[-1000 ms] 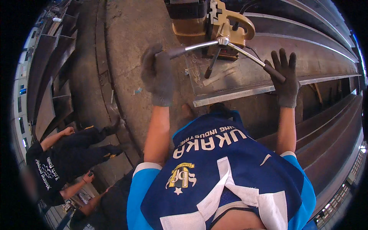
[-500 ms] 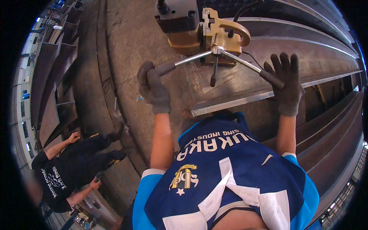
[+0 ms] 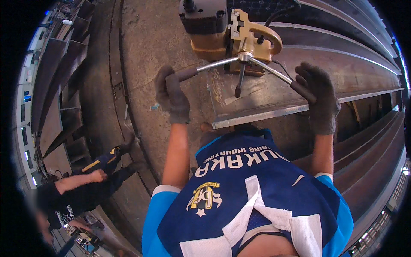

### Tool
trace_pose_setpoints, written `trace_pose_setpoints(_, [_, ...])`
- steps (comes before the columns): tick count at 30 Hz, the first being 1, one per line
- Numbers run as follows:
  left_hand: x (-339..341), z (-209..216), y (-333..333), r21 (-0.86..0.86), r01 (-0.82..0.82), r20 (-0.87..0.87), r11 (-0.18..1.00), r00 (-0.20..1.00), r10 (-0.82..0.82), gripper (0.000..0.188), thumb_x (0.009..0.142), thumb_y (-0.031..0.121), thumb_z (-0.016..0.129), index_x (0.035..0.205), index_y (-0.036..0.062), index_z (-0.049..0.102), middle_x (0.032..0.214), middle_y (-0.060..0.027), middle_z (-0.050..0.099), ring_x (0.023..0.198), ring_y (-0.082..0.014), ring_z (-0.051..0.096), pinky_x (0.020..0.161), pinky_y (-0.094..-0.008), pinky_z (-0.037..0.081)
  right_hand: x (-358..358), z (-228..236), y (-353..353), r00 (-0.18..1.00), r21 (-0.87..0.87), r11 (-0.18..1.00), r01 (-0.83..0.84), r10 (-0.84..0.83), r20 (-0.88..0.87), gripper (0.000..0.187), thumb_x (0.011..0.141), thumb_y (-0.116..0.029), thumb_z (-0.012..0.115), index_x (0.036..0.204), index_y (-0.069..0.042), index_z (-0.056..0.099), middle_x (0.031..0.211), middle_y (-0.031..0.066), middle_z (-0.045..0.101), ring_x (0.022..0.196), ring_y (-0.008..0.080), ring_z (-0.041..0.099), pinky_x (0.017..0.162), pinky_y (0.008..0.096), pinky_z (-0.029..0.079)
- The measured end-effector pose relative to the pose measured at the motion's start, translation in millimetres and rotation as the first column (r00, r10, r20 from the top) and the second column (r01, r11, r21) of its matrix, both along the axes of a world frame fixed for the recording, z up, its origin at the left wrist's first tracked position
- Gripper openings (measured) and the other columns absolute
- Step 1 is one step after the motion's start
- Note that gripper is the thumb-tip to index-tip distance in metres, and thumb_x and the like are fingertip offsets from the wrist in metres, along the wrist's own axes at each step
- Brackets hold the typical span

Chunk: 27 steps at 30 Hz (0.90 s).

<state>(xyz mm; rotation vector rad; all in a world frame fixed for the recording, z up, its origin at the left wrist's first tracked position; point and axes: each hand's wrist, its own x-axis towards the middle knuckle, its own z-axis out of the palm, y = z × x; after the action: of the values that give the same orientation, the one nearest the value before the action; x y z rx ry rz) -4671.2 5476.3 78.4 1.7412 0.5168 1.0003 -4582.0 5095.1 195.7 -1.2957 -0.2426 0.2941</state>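
A magnetic drill point(image 3: 209, 43), with a black motor top and tan body, stands on a steel beam point(image 3: 274, 92). Its three-spoke feed handle point(image 3: 245, 57) has shiny rods with black grips. My left hand point(image 3: 172, 96), in a dark grey knitted glove, is curled round the end of the left grip point(image 3: 187, 74). Against the right grip point(image 3: 303, 91) rests the palm of my right hand point(image 3: 319, 96), gloved alike, its fingers bent a little but not wrapped round it. The third grip point(image 3: 238, 90) points towards me, touched by neither hand.
More long steel beams point(image 3: 368, 158) lie to the right and behind the drill. A black cable point(image 3: 284, 10) runs from its top. At the left, a person in dark clothes point(image 3: 85, 184) is beside stacked steel sections point(image 3: 55, 107). A concrete floor point(image 3: 147, 55) lies between.
My right hand's spread fingers have drawn together and bent, its palm staying at the grip. The feed handle has hardly turned. The person at the left has shifted and moved an arm.
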Motion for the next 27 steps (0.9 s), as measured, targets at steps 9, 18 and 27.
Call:
trace_pose_setpoints(9, [-53.5, -20.8, -3.9, -0.404, -0.022, -0.049, 0.915, 0.999, 0.002, 0.045, 0.11, 0.025, 0.059, 0.147, -0.0007, 0.059, 0.14, -0.0119, 0.064, 0.123, -0.0225, 0.061, 0.107, -0.0365, 0.05, 39.9, -34.8, 5.6, 0.708, -0.984, -0.162, 0.068, 0.703, -0.067, 0.03, 0.098, -0.026, 0.054, 0.116, -0.014, 0.075, 0.114, 0.0187, 0.07, 0.106, 0.0414, 0.07, 0.09, 0.0495, 0.054])
trace_pose_setpoints(18, [-190.5, -101.4, 3.1, -0.398, -0.246, -0.216, 0.884, 0.961, 0.171, 0.047, 0.11, 0.024, 0.061, 0.15, 0.0005, 0.056, 0.148, -0.0128, 0.06, 0.127, -0.0214, 0.061, 0.108, -0.0371, 0.051, 23.7, -224.1, 160.8, 0.726, -0.608, 0.469, -0.64, 0.629, -0.278, 0.044, 0.109, -0.04, 0.044, 0.139, -0.015, 0.065, 0.127, 0.0093, 0.071, 0.11, 0.0223, 0.066, 0.099, 0.0388, 0.051])
trace_pose_setpoints(27, [-228.6, -99.0, 23.7, -0.47, -0.28, -0.354, 0.837, 0.928, 0.112, 0.051, 0.109, 0.028, 0.062, 0.151, -0.001, 0.054, 0.149, -0.0143, 0.058, 0.136, -0.023, 0.055, 0.114, -0.0372, 0.047, 2.1, -195.0, 221.2, 0.691, -0.456, 0.566, -0.687, 0.703, -0.168, 0.048, 0.113, -0.038, 0.035, 0.14, -0.007, 0.061, 0.128, 0.0092, 0.074, 0.112, 0.0183, 0.066, 0.099, 0.0367, 0.049])
